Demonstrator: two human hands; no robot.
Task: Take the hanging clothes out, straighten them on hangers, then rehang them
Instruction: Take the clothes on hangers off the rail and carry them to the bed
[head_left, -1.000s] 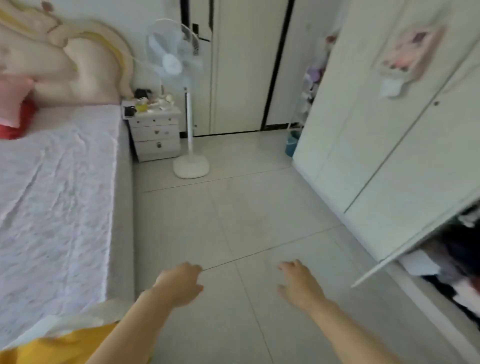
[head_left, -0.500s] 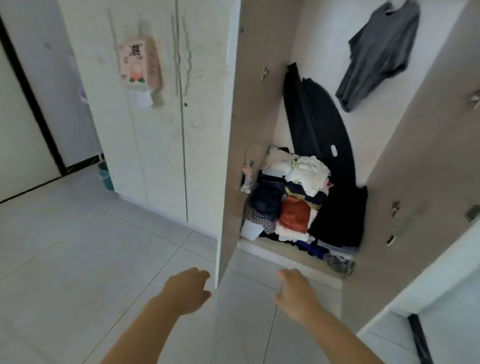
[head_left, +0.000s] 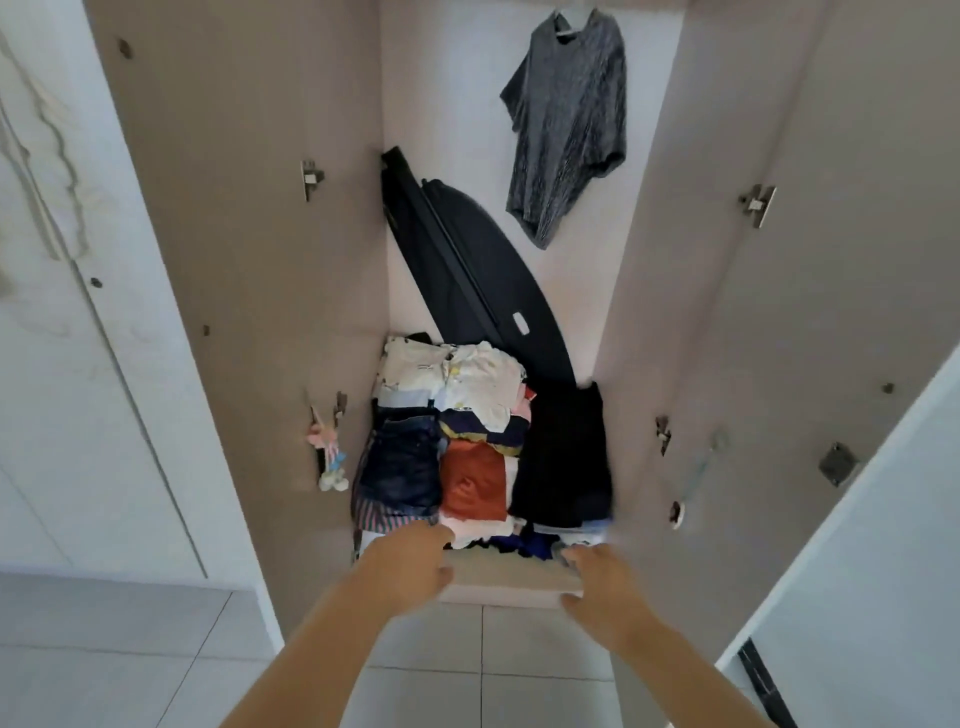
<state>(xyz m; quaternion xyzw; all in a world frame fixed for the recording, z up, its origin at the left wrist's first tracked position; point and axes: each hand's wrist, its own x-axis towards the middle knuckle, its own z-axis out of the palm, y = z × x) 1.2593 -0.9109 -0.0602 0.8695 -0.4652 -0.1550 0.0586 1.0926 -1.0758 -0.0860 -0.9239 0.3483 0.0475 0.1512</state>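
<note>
The wardrobe (head_left: 447, 93) is standing wide open, with its left door (head_left: 234, 234) and right door (head_left: 779, 312) swung out to the sides. Inside, one grey shirt (head_left: 569, 119) is hanging high up at the back on a hanger (head_left: 571, 28), a bit to the right, and nothing is touching it. Below it a long black board (head_left: 467, 270) is leaning across the back wall. On the bottom of the wardrobe a pile of folded clothes (head_left: 467, 525) is sitting. White clothes (head_left: 452, 374) are lying at the back of the pile, blue jeans (head_left: 400, 467) are on the left, an orange top (head_left: 474, 483) is in the middle, and a black cloth (head_left: 563, 457) is on the right. A small toy (head_left: 327, 452) is hanging on the inside of the left door. The left hand (head_left: 410, 566) is reaching out low in front of the pile, its fingers loosely bent and holding nothing. The right hand (head_left: 605, 587) is reaching out beside it, fingers loose and apart, also holding nothing. Both hands are well below the grey shirt.
</note>
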